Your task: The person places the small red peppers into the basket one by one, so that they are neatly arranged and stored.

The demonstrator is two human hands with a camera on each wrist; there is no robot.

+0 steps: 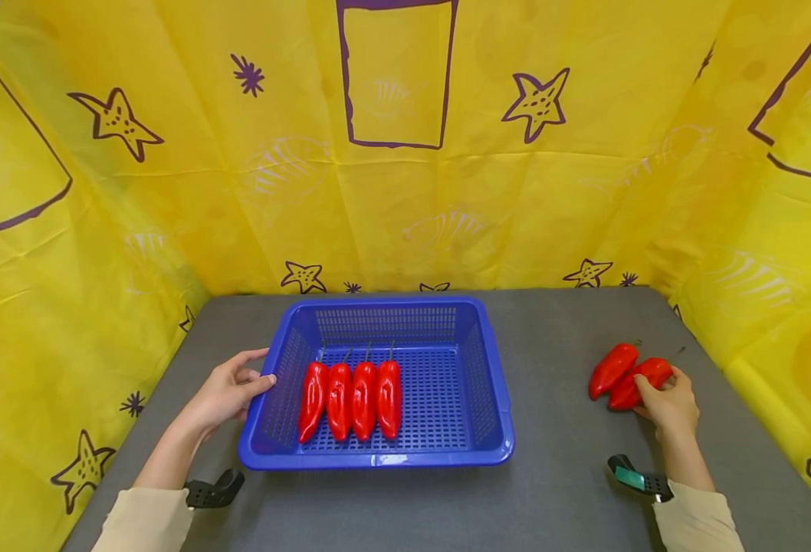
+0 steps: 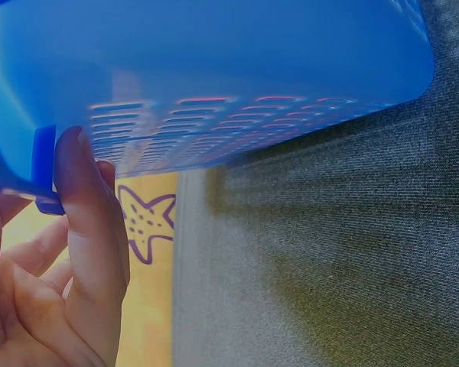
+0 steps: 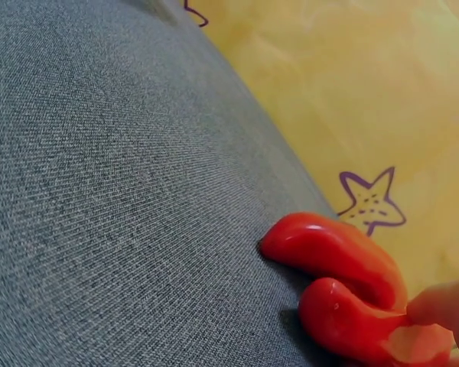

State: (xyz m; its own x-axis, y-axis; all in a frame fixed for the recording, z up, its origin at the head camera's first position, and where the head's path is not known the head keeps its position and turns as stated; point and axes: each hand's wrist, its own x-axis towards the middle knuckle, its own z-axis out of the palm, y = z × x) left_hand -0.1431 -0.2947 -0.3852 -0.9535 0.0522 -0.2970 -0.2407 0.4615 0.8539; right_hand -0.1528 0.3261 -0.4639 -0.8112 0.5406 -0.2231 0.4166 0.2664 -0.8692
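Note:
My left hand [image 1: 229,391] grips the left rim of a blue plastic basket [image 1: 378,461], thumb over the edge. In the left wrist view the fingers [image 2: 84,199] hold the rim from outside, beside the slotted wall [image 2: 252,53]. Inside the basket, several red peppers [image 1: 339,402] lie in a row on the left half, stems pointing away. On the right of the table, my right hand [image 1: 673,402] pinches a red pepper [image 1: 628,392] between thumb and fingers. Another red pepper [image 1: 612,369] lies just left of it; in the right wrist view the two lie close together.
A dark grey cloth covers the table [image 1: 550,445]. Yellow patterned fabric [image 1: 405,222] hangs behind and along both sides. Black straps with mounts [image 1: 215,491] are on both wrists.

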